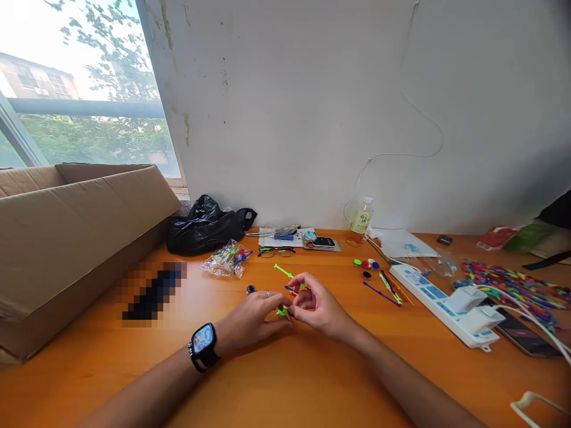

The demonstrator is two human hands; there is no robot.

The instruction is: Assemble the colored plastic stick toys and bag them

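My left hand, with a ring and a smartwatch on its side, has its fingers and thumb closed around a small bright green plastic piece. Against those fingertips, my right hand pinches thumb to forefinger; what lies in this pinch is mostly hidden. Just behind the hands, a thin green plastic strip with small knobs and a blue strip are partly covered by the right fingers. A small dark round piece sits on the table beyond my left hand.
Right of the hands are a blue strip, several round caps and a white power strip. Behind lie glasses, a clear bag of coloured pieces and a bottle. A cardboard box stands left.
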